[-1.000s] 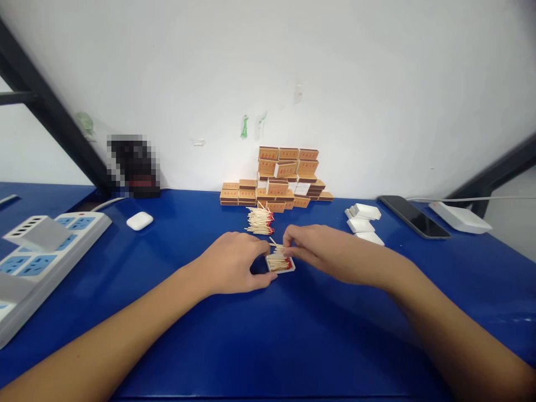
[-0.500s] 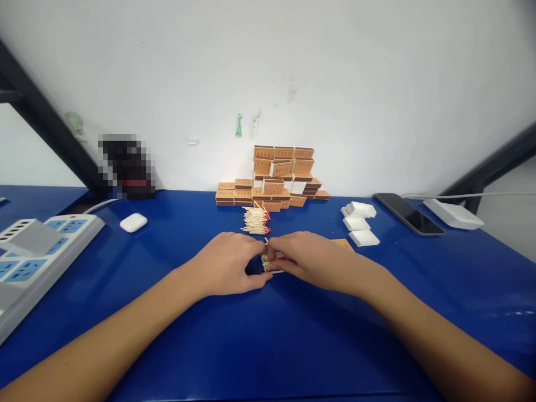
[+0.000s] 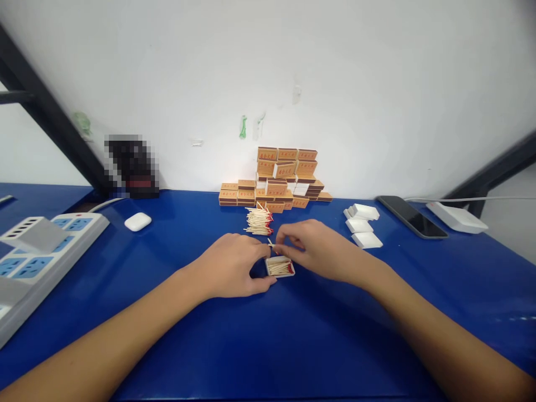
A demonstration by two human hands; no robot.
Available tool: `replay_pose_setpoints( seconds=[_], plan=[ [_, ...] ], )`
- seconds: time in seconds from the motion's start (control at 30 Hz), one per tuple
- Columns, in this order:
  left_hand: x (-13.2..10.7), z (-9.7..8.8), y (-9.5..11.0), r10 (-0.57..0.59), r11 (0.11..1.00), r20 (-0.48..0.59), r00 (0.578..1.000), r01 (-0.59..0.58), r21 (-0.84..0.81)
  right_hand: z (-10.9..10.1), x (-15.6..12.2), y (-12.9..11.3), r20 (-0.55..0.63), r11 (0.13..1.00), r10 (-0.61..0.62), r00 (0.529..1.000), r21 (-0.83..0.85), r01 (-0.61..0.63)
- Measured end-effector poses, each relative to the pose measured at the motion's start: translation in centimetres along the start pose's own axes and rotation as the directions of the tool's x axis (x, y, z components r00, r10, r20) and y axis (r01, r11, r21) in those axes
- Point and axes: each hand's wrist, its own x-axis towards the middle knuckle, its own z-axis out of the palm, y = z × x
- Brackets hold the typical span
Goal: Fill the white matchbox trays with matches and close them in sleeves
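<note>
1. Head view: stacked matchboxes (image 3: 276, 187) bear red Chinese characters on orange labels, too small to read surely.
2. The small white tray (image 3: 282, 259) lies on the blue table (image 3: 335, 346), partly filled with pale, red-tipped matches (image 3: 278, 268).
3. The left hand (image 3: 232, 265) grips its left end between thumb and fingers.
4. The right hand (image 3: 315, 249), thumb and fingertips together, pinches loose matchsticks (image 3: 270, 243) above its far edge.

Matchsticks (image 3: 258, 221) — bare wood, probably matt
</note>
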Motion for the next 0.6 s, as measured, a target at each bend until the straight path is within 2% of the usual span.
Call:
replay_pose_setpoints(
  seconds=[0.07,0.13,0.2,0.4,0.5,0.6],
  plan=[
    [-0.1,0.1,0.2,-0.005,1.0,0.018,1.0,0.005,-0.003,0.3,0.6,0.1,-0.099,0.997,0.074,0.992,-0.003,-0.074],
    [-0.1,0.1,0.5,-0.008,1.0,0.032,0.999,0.008,-0.004,0.8,1.2,0.3,-0.126,0.991,0.13,0.983,-0.003,-0.132],
    [-0.1,0.2,0.6,-0.009,1.0,0.038,0.999,0.009,-0.006,1.3,1.6,0.3,-0.084,0.987,0.16,0.984,-0.013,-0.162],
    [0.0,0.2,0.4,0.01,1.0,0.024,1.0,-0.01,-0.003,1.3,1.5,0.4,0.095,0.982,0.137,0.986,-0.143,-0.123],
    [-0.1,0.2,0.1,0.009,1.0,0.02,1.0,-0.009,-0.004,1.0,1.3,0.8,0.129,0.977,0.121,0.984,-0.193,-0.094],
    [0.0,0.1,-0.1,-0.013,1.0,0.016,1.0,0.013,-0.011,0.2,0.7,1.0,0.115,0.979,0.104,0.988,-0.186,-0.082]
  ],
)
